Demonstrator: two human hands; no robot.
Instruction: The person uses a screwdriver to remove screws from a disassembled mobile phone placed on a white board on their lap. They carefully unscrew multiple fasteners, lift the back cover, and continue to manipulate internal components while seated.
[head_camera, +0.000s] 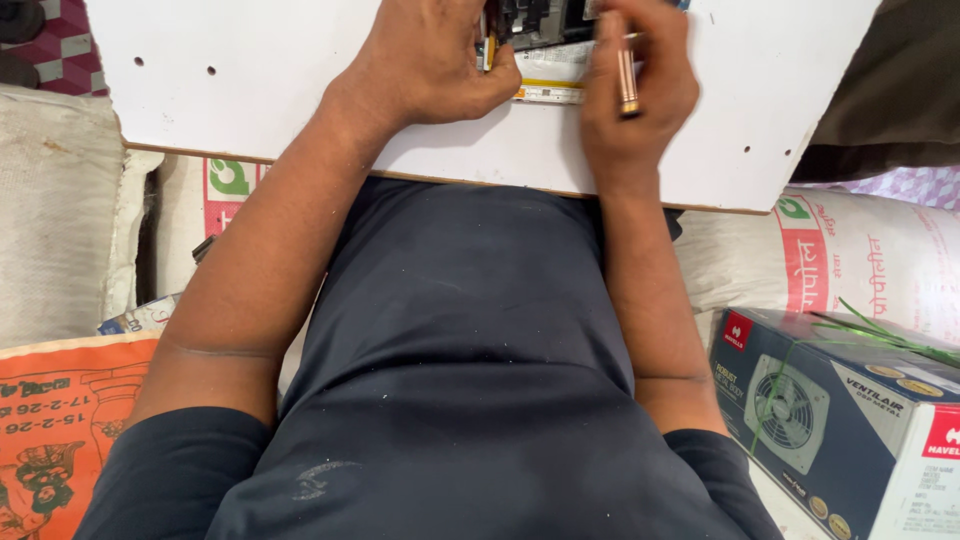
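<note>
Head view: at twelve o'clock on the white board (300, 90), the left hand (430, 60) presses closed fingers onto a small dark device (535, 20) with a white and yellow strip. Just beside it at one o'clock, the right hand (635, 85) is clenched around a copper-coloured tool (627, 75). A fan box (850, 420) lies at four o'clock.
</note>
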